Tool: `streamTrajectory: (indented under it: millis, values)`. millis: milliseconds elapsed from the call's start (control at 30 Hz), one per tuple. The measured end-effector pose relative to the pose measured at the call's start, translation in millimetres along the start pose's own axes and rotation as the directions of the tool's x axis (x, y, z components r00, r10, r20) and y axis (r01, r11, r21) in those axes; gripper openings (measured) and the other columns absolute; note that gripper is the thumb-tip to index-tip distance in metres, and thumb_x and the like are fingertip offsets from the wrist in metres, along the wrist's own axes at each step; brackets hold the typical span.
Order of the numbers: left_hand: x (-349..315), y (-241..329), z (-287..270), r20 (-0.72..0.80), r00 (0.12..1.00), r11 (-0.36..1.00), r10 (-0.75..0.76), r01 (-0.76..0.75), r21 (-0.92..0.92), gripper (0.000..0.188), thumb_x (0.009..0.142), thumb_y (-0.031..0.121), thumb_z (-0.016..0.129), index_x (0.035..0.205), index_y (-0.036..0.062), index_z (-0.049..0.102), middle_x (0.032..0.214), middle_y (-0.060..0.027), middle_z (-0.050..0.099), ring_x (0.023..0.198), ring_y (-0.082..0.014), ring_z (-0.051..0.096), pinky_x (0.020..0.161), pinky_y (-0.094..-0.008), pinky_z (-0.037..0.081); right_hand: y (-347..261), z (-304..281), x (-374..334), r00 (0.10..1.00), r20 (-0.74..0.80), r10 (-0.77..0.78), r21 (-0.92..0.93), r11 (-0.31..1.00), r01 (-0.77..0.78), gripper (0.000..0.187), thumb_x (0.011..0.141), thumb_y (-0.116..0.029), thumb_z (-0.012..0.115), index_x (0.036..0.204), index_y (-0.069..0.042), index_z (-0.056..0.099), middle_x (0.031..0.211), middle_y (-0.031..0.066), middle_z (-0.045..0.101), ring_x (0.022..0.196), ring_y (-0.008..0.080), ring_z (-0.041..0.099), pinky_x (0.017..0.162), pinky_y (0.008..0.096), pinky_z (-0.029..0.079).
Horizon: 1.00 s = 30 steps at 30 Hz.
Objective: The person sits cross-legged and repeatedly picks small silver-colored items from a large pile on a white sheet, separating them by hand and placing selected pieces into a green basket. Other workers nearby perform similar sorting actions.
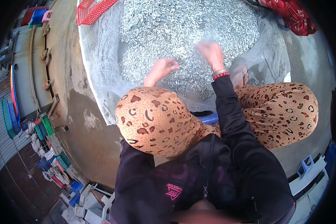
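A broad layer of small silvery pieces, looking like tiny fish [153, 33], lies spread over fine white netting [104, 48] in front of me. My left hand [163, 69] is just over the near left part of the layer, its thumb and fingers curled together. Whatever it pinches, if anything, is too small to make out. Further right, my right hand [212, 53] hovers over the layer with red beads and a bangle at the wrist. Motion smears its fingers, so their hold is hidden.
A red plastic basket [91, 12] sits at the far left corner of the netting. Another person's red patterned clothing [293, 16] shows at the far right. My knees flank the near edge, with a blue seat [209, 119] between them. Wet concrete [89, 138] lies left.
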State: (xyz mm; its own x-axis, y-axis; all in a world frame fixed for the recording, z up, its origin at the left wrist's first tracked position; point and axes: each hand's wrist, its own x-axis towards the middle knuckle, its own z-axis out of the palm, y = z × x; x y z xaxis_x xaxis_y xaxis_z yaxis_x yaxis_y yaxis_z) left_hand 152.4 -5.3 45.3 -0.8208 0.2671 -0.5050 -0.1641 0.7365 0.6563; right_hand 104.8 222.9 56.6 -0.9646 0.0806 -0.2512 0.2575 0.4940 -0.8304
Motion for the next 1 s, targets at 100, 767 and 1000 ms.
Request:
streamTrajectory:
  millis: [100,767,1000]
  values:
    - [-7,-20,26,0.130,0.970,0.871,0.203,-0.240,0.428,0.025,0.080,0.022,0.070,0.101,0.0107,0.068,0.092,-0.0102,0.069,0.085,-0.0235,0.066,0.076,-0.0370,0.050,5,1,4,0.994,-0.058,-0.092,-0.057,0.994,0.089,0.023,0.076,-0.024,0.072,0.089,-0.005,0.073,0.076,0.0122,0.069,0.069,0.0189,0.064,0.066,0.0305,0.049]
    - [16,-28,40,-0.295,0.946,0.943,0.132,-0.028,0.330,0.022,0.079,0.027,0.069,0.093,0.0100,0.070,0.078,-0.0136,0.067,0.072,-0.0297,0.064,0.066,-0.0392,0.049,-39,-30,1,0.941,0.339,-0.011,0.853,0.426,-0.302,0.034,0.088,-0.006,0.050,0.121,0.004,0.047,0.082,0.0144,0.063,0.065,0.0138,0.059,0.048,0.0198,0.039]
    - [19,-20,4,-0.406,0.913,0.989,0.035,0.027,0.145,0.022,0.081,0.026,0.068,0.095,0.0088,0.070,0.071,-0.0146,0.066,0.067,-0.0258,0.064,0.064,-0.0379,0.048,-35,-28,4,0.935,0.347,0.070,0.830,0.441,-0.341,0.012,0.087,-0.008,0.050,0.093,-0.001,0.058,0.074,0.0071,0.059,0.059,0.0097,0.051,0.038,0.0188,0.029]
